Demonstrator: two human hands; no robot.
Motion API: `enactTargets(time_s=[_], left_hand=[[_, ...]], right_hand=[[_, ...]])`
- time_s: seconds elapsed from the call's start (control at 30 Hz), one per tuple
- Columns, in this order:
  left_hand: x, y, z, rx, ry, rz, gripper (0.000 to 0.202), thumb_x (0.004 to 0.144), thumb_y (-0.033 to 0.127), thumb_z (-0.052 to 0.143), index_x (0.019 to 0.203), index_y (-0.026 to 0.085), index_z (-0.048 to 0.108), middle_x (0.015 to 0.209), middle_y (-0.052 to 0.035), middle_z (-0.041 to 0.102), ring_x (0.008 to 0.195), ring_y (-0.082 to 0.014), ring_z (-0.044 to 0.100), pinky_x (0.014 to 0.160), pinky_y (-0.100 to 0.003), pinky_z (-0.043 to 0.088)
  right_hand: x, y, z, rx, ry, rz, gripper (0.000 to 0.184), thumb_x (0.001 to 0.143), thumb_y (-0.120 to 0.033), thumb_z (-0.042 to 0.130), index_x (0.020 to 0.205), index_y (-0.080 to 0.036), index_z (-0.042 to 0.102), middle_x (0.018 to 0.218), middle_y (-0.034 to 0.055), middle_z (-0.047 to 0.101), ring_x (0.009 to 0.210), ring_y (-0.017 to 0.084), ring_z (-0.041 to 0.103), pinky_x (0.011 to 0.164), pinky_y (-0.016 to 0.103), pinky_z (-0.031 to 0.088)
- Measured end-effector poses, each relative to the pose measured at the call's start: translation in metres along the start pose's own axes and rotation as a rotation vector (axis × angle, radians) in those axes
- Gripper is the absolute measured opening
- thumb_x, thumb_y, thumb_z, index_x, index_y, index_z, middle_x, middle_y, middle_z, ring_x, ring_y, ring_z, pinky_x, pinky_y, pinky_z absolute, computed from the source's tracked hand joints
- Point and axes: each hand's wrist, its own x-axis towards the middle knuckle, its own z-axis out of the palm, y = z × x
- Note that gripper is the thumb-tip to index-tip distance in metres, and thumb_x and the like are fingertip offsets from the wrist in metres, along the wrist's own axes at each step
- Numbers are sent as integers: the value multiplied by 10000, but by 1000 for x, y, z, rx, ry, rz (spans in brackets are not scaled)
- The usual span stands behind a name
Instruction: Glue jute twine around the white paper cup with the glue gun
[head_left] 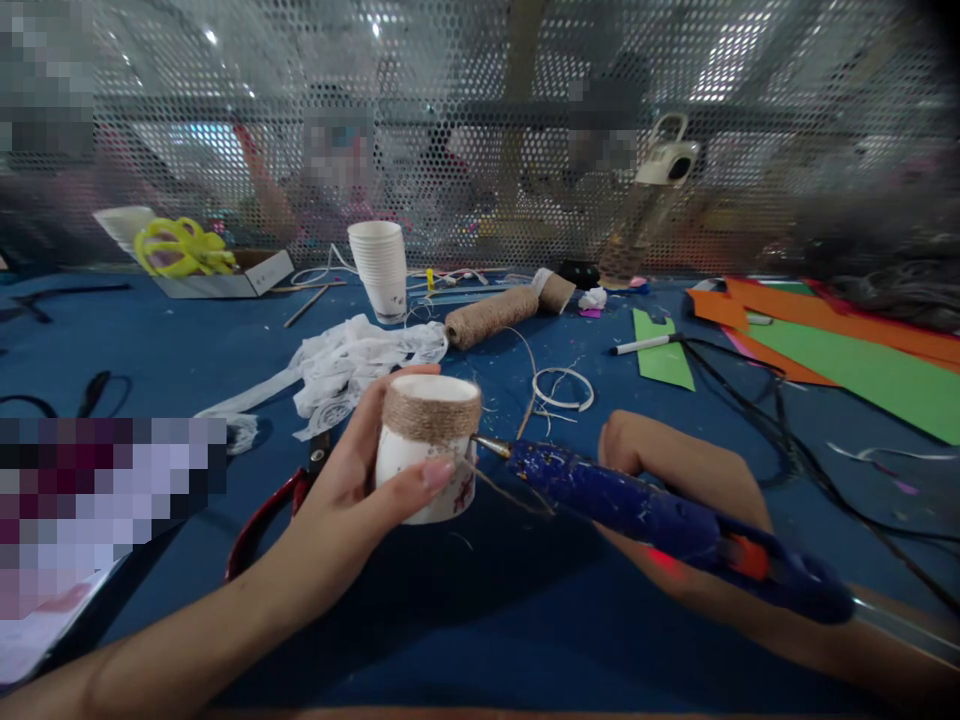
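Paper cup (431, 451) is gripped by your left hand (352, 475), glue gun (630, 500) by your right hand (686, 470). Guide the nozzle (493, 448) steadily beneath the cup's twine (432, 418).

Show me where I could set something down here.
Best bare patch: the blue table this side of the held cup, between left forearm and right forearm. Another lies between white lace and white box. Crowded: behind the cup, with twine roll and stacked cups; far right, with coloured paper.

The cup (429, 424) lies in the left hand (349, 478), left of the glue gun (622, 503); behind it, lace (337, 362) lies left of the twine roll (493, 318), before the stacked cups (379, 270).
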Motion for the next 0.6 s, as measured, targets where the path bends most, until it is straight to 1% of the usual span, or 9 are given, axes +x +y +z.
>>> enactTargets(time_s=[0.07, 0.13, 0.27, 0.37, 0.47, 0.6], left_hand=[[0, 0, 0, -2, 1, 2, 670, 755, 387, 844, 1370, 302, 594, 1097, -56, 738, 979, -291, 648, 817, -344, 549], [-1, 1, 0, -16, 5, -2, 681, 740, 393, 860, 1365, 315, 598, 1114, -46, 741, 995, -282, 652, 821, -325, 548], [-3, 3, 0, -76, 7, -50, 688, 732, 361, 879, 1359, 347, 595, 1130, -20, 738, 937, -240, 696, 787, -290, 574], [-4, 4, 1, -93, 15, -57, 670, 733, 344, 881, 1346, 351, 610, 1159, -19, 730, 945, -235, 696, 787, -284, 580], [-4, 3, 1, -89, 16, -51, 656, 732, 353, 887, 1331, 348, 620, 1143, -7, 727, 945, -223, 678, 788, -263, 577], [-1, -1, -1, -54, -5, -10, 640, 758, 361, 872, 1339, 316, 608, 1077, -7, 728, 942, -210, 653, 784, -230, 567]], right_hand=[[0, 0, 0, 1, 10, -4, 248, 746, -120, 577, 694, -239, 366, 612, -47, 443, 502, 100, 411, 465, 233, 323], [-1, 0, -1, 7, 9, 0, 249, 752, -113, 572, 695, -239, 365, 610, -48, 439, 499, 97, 406, 467, 234, 323], [-1, 0, -3, -1, -18, 15, 263, 762, -97, 578, 705, -237, 363, 625, -51, 438, 515, 95, 405, 476, 229, 327], [0, 1, -3, 2, -10, 19, 266, 773, -113, 592, 702, -236, 366, 636, -45, 448, 528, 98, 410, 486, 235, 332], [1, 1, -1, 8, 1, -1, 267, 780, -115, 586, 698, -237, 363, 625, -45, 443, 518, 96, 403, 477, 232, 323], [-1, 0, -2, 18, 2, 0, 262, 764, -111, 577, 704, -239, 357, 617, -52, 430, 513, 96, 398, 478, 231, 322]])
